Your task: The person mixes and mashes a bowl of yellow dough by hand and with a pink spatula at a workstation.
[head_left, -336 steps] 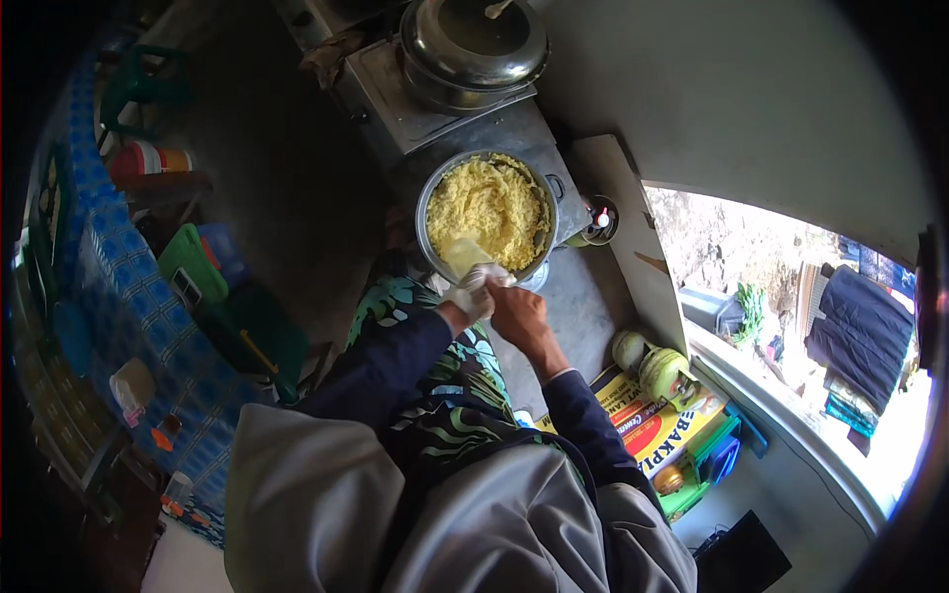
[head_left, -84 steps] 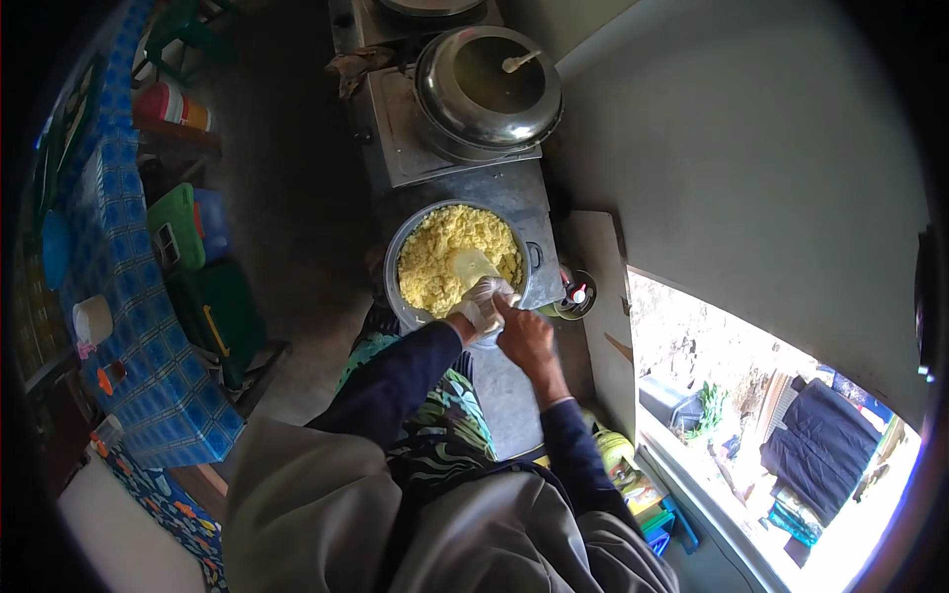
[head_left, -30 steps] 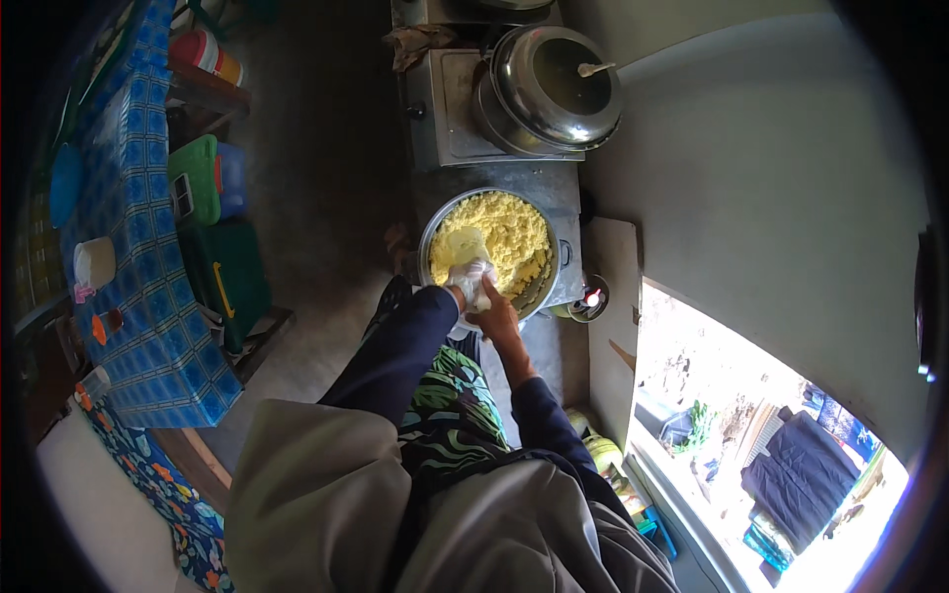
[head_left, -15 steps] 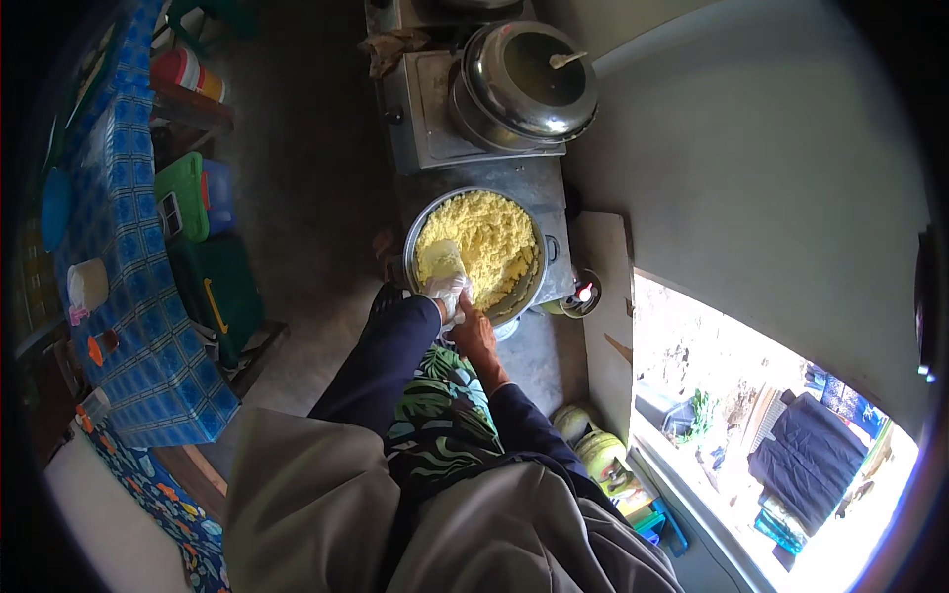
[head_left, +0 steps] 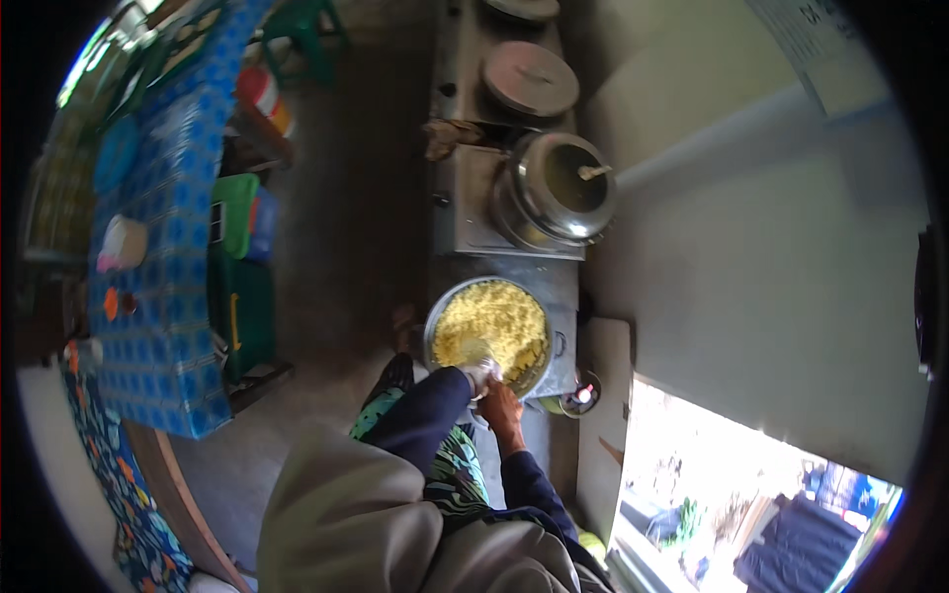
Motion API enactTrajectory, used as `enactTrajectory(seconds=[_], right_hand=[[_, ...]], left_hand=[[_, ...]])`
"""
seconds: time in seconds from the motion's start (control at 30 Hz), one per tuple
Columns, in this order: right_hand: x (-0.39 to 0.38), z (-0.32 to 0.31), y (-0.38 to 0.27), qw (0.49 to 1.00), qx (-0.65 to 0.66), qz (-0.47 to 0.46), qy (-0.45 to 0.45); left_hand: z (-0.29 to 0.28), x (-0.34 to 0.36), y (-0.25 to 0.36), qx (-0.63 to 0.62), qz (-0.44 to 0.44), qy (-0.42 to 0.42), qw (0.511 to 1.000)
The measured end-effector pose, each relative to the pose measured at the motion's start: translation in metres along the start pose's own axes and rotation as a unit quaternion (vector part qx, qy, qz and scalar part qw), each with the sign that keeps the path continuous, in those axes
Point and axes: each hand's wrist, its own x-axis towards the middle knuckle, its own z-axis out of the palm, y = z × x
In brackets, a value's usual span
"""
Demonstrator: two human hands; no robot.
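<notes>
A large round metal pot stands below the stove, filled with crumbly yellow food. My left hand, covered in clear plastic, is closed at the pot's near rim. From it a pale flat tool reaches into the yellow food; its exact kind is blurred. My right hand is closed close against the left one, just outside the rim. What its fingers hold is hidden. Along the pot's near right wall the food lies lower and darker.
Beyond the pot, a lidded steel pot sits on the stove, with a round lid farther back. A blue checked table runs along the left, beside green containers. On the right are a wall and a bright opening.
My view has shifted, so the pot and stove appear lower and further right. Both hands stay together at the pot's near rim, with the pale tool in the food.
</notes>
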Motion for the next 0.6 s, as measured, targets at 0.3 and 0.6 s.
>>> enactTrajectory(seconds=[0.3, 0.6], right_hand=[[-0.022, -0.003, 0.027, 0.997, 0.018, -0.053, -0.047], [-0.041, -0.012, 0.002, 0.978, -0.091, 0.027, 0.183]], left_hand=[[-0.011, -0.095, 0.017, 0.288, 0.314, 0.003, 0.905], [-0.246, -0.311, 0.196, 0.185, 0.502, 0.279, 0.798]])
